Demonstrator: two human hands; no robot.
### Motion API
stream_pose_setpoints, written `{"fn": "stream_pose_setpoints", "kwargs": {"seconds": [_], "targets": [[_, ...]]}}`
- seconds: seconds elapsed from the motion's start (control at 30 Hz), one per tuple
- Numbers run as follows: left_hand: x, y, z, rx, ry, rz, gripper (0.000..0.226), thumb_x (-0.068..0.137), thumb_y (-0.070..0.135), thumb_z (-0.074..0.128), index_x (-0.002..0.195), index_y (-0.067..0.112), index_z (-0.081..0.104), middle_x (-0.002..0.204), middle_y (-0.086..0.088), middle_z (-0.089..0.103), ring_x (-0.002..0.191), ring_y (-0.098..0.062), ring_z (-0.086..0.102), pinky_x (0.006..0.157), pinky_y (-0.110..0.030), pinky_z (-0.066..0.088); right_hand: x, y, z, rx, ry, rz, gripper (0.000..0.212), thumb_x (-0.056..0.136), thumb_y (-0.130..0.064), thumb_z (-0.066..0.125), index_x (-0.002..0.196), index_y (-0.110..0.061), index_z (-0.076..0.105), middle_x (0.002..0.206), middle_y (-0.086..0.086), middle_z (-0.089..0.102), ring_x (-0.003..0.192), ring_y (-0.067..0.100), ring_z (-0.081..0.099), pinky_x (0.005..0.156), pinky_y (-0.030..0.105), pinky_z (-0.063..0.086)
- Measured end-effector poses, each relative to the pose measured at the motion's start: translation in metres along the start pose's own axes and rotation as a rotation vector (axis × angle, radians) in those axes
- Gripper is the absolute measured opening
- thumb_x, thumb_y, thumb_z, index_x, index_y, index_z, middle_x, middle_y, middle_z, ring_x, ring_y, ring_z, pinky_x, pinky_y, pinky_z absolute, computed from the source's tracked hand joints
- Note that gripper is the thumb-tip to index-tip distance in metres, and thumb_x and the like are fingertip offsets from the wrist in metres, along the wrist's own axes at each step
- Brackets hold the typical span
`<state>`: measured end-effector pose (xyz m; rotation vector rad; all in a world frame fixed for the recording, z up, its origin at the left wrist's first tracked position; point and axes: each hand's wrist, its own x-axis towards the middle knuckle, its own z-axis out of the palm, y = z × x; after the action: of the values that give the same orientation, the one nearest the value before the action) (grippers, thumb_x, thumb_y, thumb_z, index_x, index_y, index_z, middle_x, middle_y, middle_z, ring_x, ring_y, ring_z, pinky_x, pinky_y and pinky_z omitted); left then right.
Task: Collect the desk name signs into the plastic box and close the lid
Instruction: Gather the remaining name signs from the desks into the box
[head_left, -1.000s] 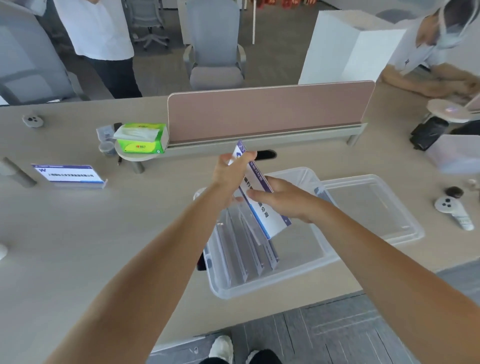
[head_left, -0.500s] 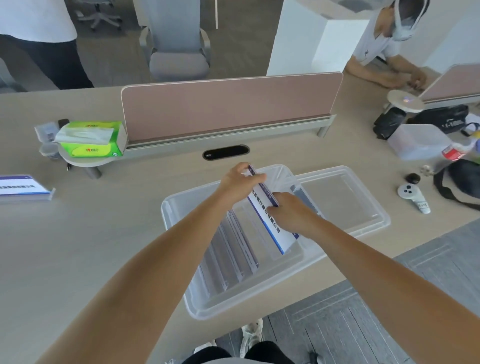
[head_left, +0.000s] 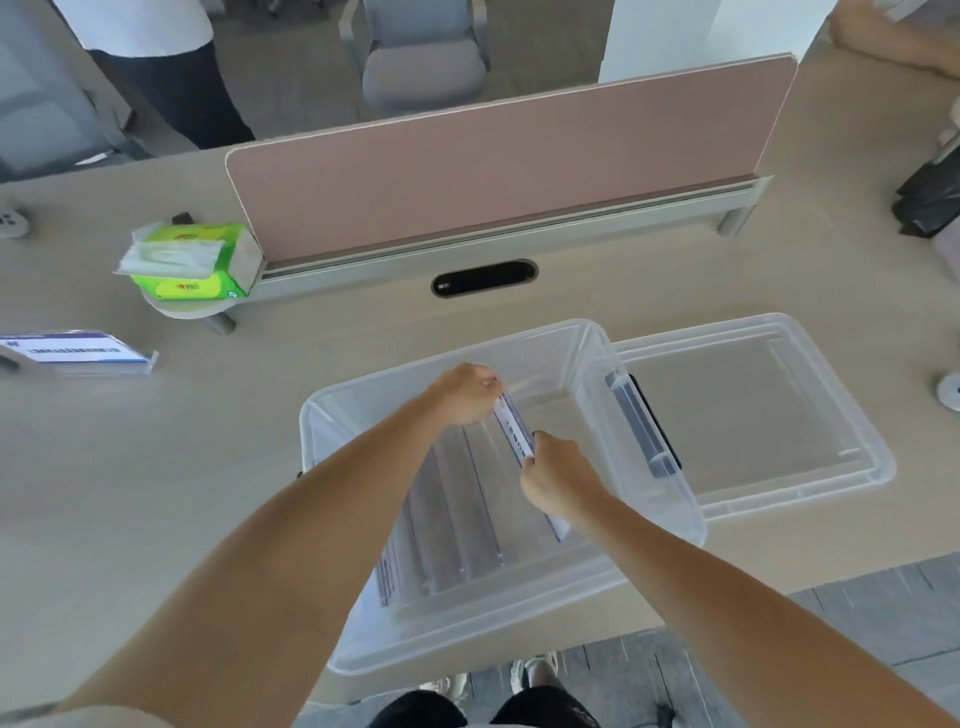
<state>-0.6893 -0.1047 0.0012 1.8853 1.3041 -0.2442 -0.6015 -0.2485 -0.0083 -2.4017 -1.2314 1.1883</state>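
Beige desk, plastic box at centre, lid off at 3 o'clock. Pinching name sign by both ends with left hand and right hand, inside box. Lower upright against stacked signs, release both ends together.

Beige desk, pink divider, grey chair.

1. I see the plastic box and its lid as clear, colourless plastic; the box's latch is dark grey.
2. The name sign at the box is white with a blue edge and dark lettering.
3. The stacked signs inside look clear, with blue-and-white ends.
4. The second name sign is white under a blue band.
5. The tissue pack is bright green and yellow, with white tissue showing.
6. The divider is dusty pink, the tabletop pale beige woodgrain, the floor grey.
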Motion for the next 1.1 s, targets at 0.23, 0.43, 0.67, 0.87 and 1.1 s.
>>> {"fn": "stream_pose_setpoints", "kwargs": {"seconds": [0.23, 0.43, 0.67, 0.87, 1.1], "targets": [[0.017, -0.016, 0.018, -0.023, -0.034, -0.002, 0.034, 0.098, 0.036, 0.045, 0.115, 0.017, 0.067, 0.104, -0.005, 0.066, 0.098, -0.028, 0.062, 0.074, -0.028, 0.044, 0.012, 0.01, 0.019, 0.018, -0.071, 0.046, 0.029, 0.097, -0.011, 0.038, 0.124, -0.005, 0.049, 0.113, 0.015, 0.061, 0.095, 0.032, 0.063, 0.066, 0.032, 0.043], [0.02, -0.022, 0.013, -0.019, -0.055, 0.0, 0.032, 0.099, 0.037, 0.046, 0.117, 0.02, 0.067, 0.102, -0.002, 0.064, 0.097, -0.024, 0.061, 0.086, -0.032, 0.048, 0.01, 0.008, 0.019, 0.047, -0.146, 0.047, 0.021, 0.098, -0.022, 0.035, 0.095, -0.011, 0.052, 0.099, 0.011, 0.058, 0.08, 0.027, 0.058, 0.061, 0.032, 0.038], [0.018, -0.027, 0.007, -0.036, -0.076, -0.002, 0.039, 0.099, 0.034, 0.037, 0.124, 0.024, 0.066, 0.125, -0.004, 0.064, 0.108, -0.024, 0.06, 0.095, -0.034, 0.045, 0.012, 0.011, 0.013, 0.16, -0.232, 0.031, 0.034, 0.102, -0.034, 0.033, 0.084, -0.014, 0.053, 0.084, 0.004, 0.054, 0.072, 0.021, 0.058, 0.06, 0.03, 0.05], [0.019, -0.026, 0.007, 0.002, -0.09, 0.015, 0.038, 0.099, 0.038, 0.042, 0.116, 0.014, 0.066, 0.098, -0.008, 0.065, 0.082, -0.023, 0.057, 0.078, -0.032, 0.044, 0.01, 0.011, 0.014, 0.166, -0.264, 0.022, 0.043, 0.102, -0.038, 0.032, 0.106, -0.006, 0.061, 0.087, 0.007, 0.058, 0.092, 0.03, 0.067, 0.088, 0.047, 0.057], [0.016, -0.023, 0.01, 0.049, -0.101, 0.009, 0.04, 0.101, 0.034, 0.037, 0.112, 0.005, 0.062, 0.105, -0.013, 0.063, 0.101, -0.03, 0.061, 0.088, -0.037, 0.046, 0.017, 0.015, 0.014, 0.17, -0.291, 0.02, 0.043, 0.101, -0.043, 0.035, 0.106, -0.009, 0.059, 0.085, 0.005, 0.057, 0.094, 0.029, 0.066, 0.091, 0.047, 0.056]]}}
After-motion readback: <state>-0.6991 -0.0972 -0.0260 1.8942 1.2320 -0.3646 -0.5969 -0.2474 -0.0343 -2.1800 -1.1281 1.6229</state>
